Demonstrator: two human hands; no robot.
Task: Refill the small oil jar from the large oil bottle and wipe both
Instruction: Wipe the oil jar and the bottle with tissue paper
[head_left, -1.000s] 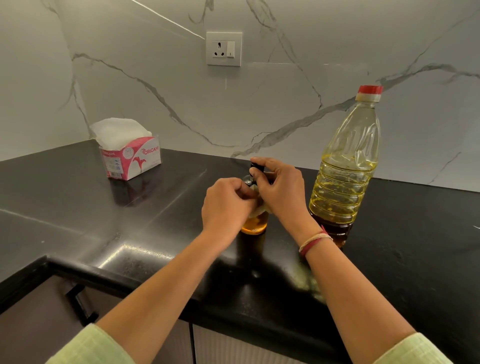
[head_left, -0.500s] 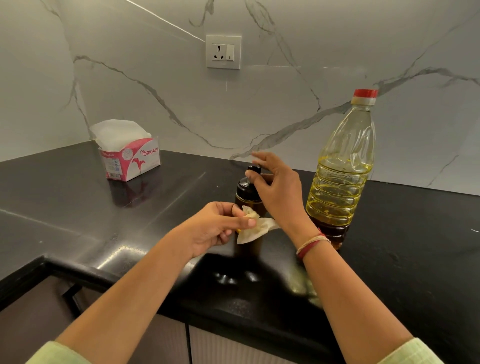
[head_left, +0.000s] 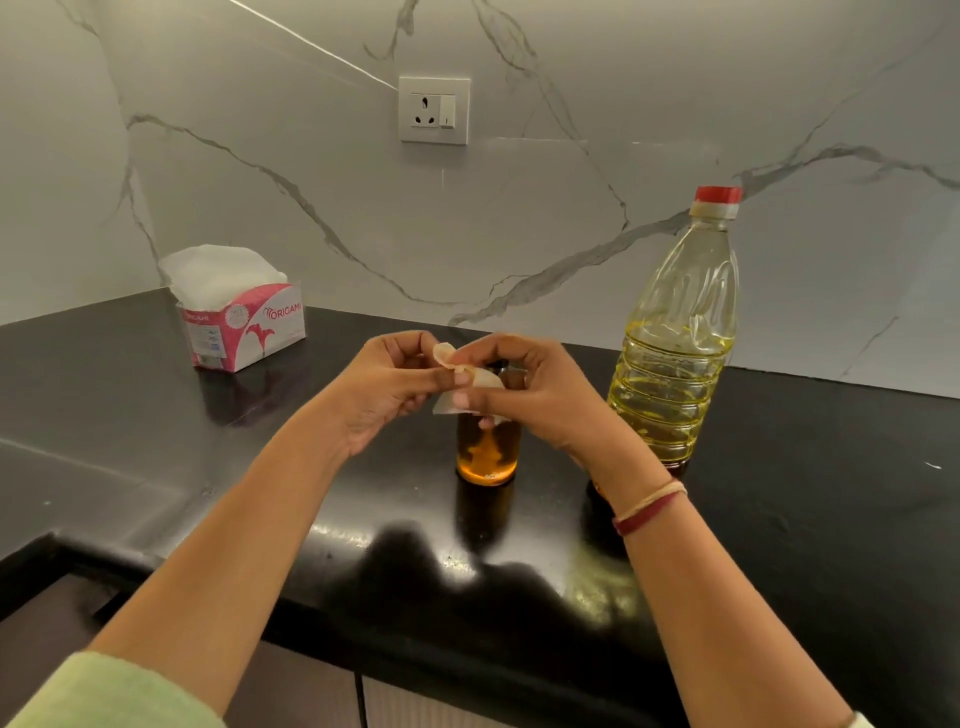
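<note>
Two hands up over black counter (head_left: 130, 415), both pinching one crumpled tissue (head_left: 465, 384). Far left, back by marble wall (head_left: 260, 182): pink tissue box (head_left: 244, 325), white tissues bulging out top, standing on counter, well apart from hands. Wall socket (head_left: 434, 110) above, centre. Left hand (head_left: 387, 389) curled, thumb and fingertips pressed on tissue's left edge, palm turned inward. Tissue small, oily-looking, yellowish at edge, stretched between both hands, held in air just above jar. Small jar (head_left: 487, 452) directly below and behind hands, upright on counter, amber oil visible in lower part; top and lid hidden by fingers and tissue, can't tell if capped. Not touched by either hand as far as visible. Right hand (head_left: 524, 395) curled too, thumb and fingers pinching tissue's right side, red and pale threads on wrist. Big oil bottle (head_left: 675, 338) to the right, upright on counter, red cap on, yellow oil up to roughly two-thirds, near the jar but apart, untouched. Light green sleeves (head_left: 104, 696) at bottom corners. Glossy counter reflecting arms and jar near front edge.
</note>
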